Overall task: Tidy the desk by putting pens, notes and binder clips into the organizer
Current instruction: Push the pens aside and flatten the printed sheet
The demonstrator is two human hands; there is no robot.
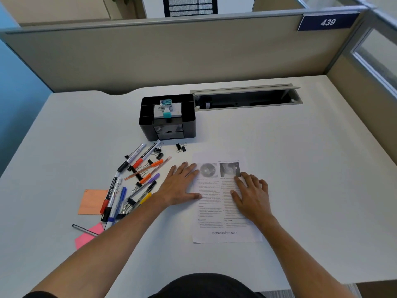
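A black organizer (189,117) stands at the desk's middle back, with small drawers in front and a teal-capped item on top. Left of centre lies a heap of several pens and markers (137,166) mixed with black binder clips (181,147). An orange sticky note (91,201) and a pink sticky note (86,238) lie further left, a dark pen (82,229) across the pink one. A printed paper sheet (214,220) lies in front of me. My left hand (179,186) rests flat on its left edge, and my right hand (251,194) lies flat on its right half. Both hold nothing.
An open cable slot (247,97) with a raised grey flap is set into the white desk (300,168) behind the paper. Beige partition walls (171,54) close the back and right side. A blue sign reading 439 (327,22) hangs at the top right.
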